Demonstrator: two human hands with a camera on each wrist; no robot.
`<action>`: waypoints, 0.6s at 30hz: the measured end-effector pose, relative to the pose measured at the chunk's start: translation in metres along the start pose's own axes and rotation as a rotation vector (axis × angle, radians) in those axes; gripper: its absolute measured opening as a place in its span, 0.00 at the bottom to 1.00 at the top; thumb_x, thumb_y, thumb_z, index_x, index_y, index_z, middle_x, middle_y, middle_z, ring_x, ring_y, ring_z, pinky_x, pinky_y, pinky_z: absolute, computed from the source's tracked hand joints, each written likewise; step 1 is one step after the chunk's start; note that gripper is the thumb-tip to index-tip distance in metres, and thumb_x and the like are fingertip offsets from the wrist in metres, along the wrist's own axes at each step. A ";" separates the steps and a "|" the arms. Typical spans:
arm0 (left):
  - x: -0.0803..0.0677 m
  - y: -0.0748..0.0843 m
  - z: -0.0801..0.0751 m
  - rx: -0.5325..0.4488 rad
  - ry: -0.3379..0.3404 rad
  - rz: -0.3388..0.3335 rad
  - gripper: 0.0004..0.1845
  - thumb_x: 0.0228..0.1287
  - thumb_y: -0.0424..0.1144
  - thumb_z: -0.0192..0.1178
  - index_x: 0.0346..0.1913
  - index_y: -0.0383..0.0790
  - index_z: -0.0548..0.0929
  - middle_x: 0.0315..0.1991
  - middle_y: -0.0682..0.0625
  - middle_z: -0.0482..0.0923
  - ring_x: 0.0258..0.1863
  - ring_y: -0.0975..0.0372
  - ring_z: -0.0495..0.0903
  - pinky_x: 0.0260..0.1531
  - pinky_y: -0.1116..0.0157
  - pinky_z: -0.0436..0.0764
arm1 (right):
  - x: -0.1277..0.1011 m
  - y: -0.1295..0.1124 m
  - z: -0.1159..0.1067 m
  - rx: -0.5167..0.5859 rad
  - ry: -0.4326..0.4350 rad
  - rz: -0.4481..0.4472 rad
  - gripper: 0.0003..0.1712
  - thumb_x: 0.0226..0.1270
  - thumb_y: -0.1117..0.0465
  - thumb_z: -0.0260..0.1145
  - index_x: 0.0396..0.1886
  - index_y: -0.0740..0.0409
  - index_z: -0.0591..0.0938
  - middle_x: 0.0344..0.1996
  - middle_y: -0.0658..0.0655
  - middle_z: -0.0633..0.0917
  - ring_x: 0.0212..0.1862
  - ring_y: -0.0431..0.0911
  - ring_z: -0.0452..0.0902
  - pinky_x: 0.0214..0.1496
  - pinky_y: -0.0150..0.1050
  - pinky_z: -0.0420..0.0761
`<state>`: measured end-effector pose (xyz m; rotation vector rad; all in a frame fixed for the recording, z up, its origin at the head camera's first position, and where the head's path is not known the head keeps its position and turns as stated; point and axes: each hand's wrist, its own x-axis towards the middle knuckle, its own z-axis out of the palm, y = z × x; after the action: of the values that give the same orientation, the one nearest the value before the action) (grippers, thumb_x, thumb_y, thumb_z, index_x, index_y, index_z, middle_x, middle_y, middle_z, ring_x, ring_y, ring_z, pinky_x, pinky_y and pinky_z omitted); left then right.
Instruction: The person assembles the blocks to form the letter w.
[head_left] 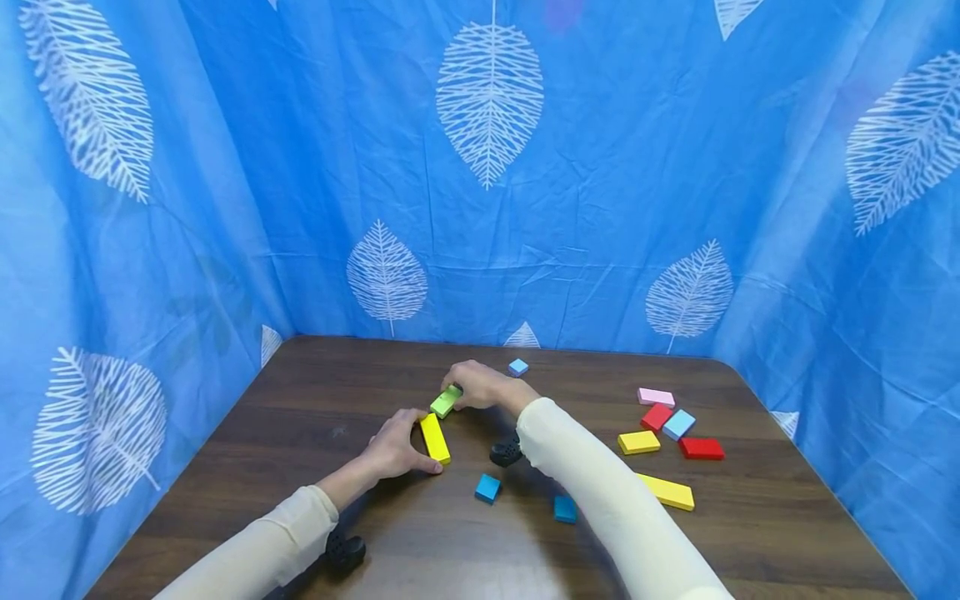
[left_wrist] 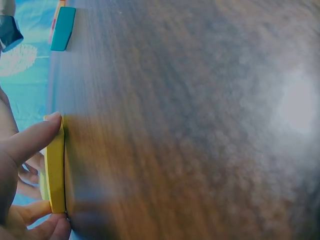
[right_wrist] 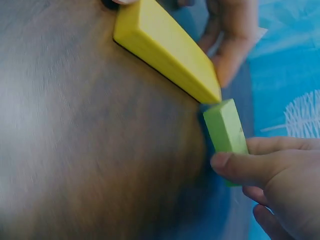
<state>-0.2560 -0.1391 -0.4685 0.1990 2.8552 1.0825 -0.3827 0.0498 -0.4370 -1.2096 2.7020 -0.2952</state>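
A long yellow block (head_left: 435, 439) lies on the table left of centre. My left hand (head_left: 395, 446) spans it lengthwise, thumb at the near end and fingertips at the far end, gripping it. In the left wrist view, the thumb presses one tip of the yellow block (left_wrist: 56, 165). Just beyond it, my right hand (head_left: 480, 385) pinches a light green block (head_left: 446, 402) between thumb and fingers. Seen from the right wrist, the green block (right_wrist: 225, 127) stands end-on close to a corner of the yellow one, slightly angled to it.
Two blue blocks (head_left: 487, 488) sit nearer me, one beside the right sleeve. A small light blue block (head_left: 518, 367) is at the back. On the right lie several blocks, including a red one (head_left: 702, 448), a pink one (head_left: 656, 397) and a long yellow one partly behind the sleeve.
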 end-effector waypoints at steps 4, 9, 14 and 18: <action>0.001 -0.001 0.001 -0.012 -0.003 0.000 0.50 0.43 0.42 0.87 0.69 0.32 0.73 0.65 0.37 0.71 0.63 0.43 0.71 0.60 0.36 0.68 | 0.007 -0.006 0.010 -0.007 0.014 -0.020 0.23 0.71 0.68 0.70 0.64 0.55 0.84 0.61 0.53 0.83 0.64 0.47 0.76 0.68 0.41 0.74; 0.001 0.000 0.004 -0.010 -0.007 -0.004 0.51 0.44 0.42 0.86 0.71 0.33 0.71 0.67 0.37 0.70 0.64 0.43 0.71 0.61 0.36 0.68 | 0.003 -0.009 0.014 0.047 0.095 0.047 0.29 0.74 0.71 0.64 0.72 0.57 0.76 0.69 0.56 0.78 0.71 0.50 0.70 0.72 0.46 0.69; 0.000 0.001 0.004 -0.009 -0.009 -0.013 0.51 0.44 0.42 0.86 0.72 0.34 0.70 0.67 0.37 0.70 0.64 0.43 0.70 0.63 0.37 0.69 | -0.001 -0.012 0.017 0.171 0.210 0.188 0.21 0.78 0.61 0.64 0.66 0.62 0.81 0.60 0.59 0.83 0.62 0.53 0.79 0.64 0.47 0.78; -0.002 0.001 0.004 -0.029 0.002 -0.019 0.52 0.43 0.41 0.86 0.71 0.32 0.69 0.64 0.37 0.71 0.61 0.44 0.73 0.62 0.42 0.74 | 0.002 -0.010 0.023 0.185 0.168 0.203 0.22 0.79 0.55 0.64 0.64 0.62 0.83 0.55 0.58 0.86 0.53 0.50 0.82 0.57 0.43 0.81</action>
<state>-0.2538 -0.1360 -0.4710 0.1690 2.8345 1.1209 -0.3714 0.0396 -0.4575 -0.8888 2.8323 -0.6268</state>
